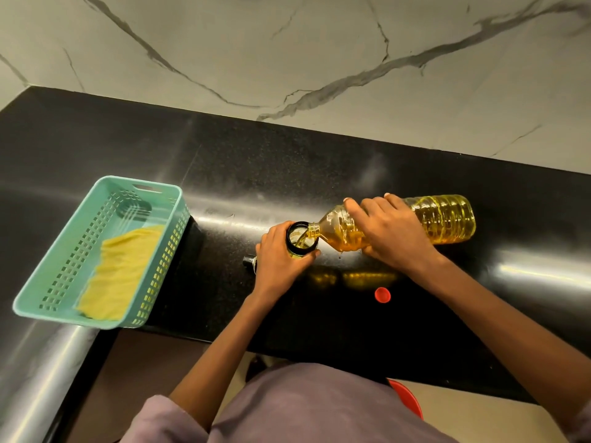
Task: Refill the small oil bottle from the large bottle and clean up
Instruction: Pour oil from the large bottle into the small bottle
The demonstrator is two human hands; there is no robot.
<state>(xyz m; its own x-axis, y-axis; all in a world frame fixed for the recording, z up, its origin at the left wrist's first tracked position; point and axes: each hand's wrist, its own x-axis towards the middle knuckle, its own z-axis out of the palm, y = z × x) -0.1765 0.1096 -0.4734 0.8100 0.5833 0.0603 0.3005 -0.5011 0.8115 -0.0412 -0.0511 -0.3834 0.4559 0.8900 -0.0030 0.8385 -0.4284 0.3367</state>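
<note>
Head view: left hand (276,262) fingers are wrapping the small bottle (302,243); right hand (391,233) fingers are clasping the tilted large bottle (441,219), its mouth at the small bottle's rim.

A glossy black counter (319,161) carries a teal basket (96,251) well left of the left fingers, a small black cap (250,260) just beside them, and a red cap (382,295) below the right fingers.

Glossy black counter (287,174), light streaks; white grey-veined marble wall (287,43) behind; pale floor (479,420).
</note>
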